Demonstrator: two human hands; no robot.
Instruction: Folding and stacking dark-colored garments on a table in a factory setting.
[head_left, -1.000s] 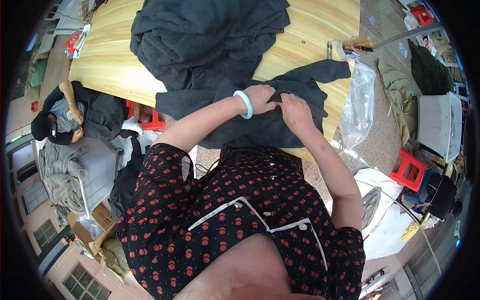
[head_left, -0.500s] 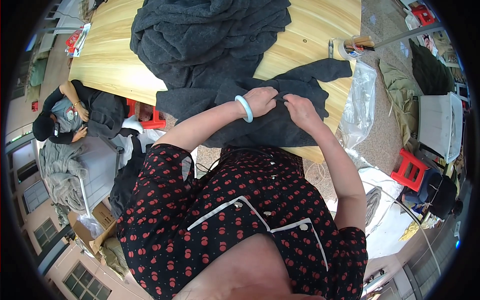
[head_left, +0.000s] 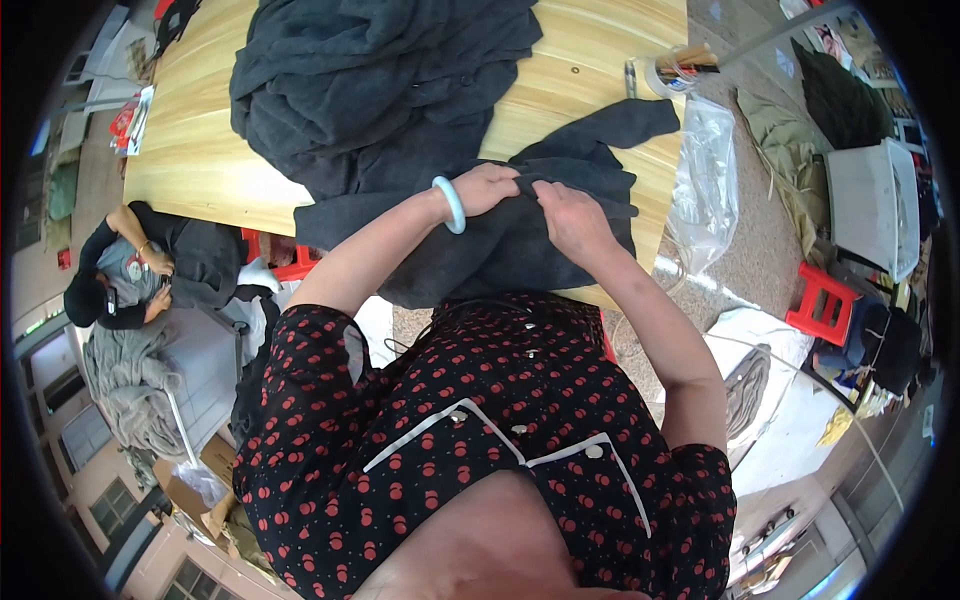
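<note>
A dark grey sweater (head_left: 462, 262) lies spread at the table's near edge, with one sleeve stretched out to the far right. My left hand (head_left: 487, 188), with a pale bangle on its wrist, pinches a fold of it. Just to the right, my right hand (head_left: 572, 220) is closed on the same fold, fingertips nearly meeting the left ones. Between the fingers the cloth is bunched, and any small detail there is hidden. Beyond my left hand rises a big heap of dark grey garments (head_left: 375, 85), touching the sweater.
The wood-grain table (head_left: 590, 45) holds a tub of tools (head_left: 668, 75) at its far right corner. A clear plastic bag (head_left: 705, 190) hangs by the right edge. At left, a seated person (head_left: 135, 265) handles dark cloth. Red stools (head_left: 822, 302) and a white bin (head_left: 875, 210) stand around.
The view has shifted slightly, so the table and heap sit further left. Both hands keep hold of the sweater, their fingertips slightly further apart.
</note>
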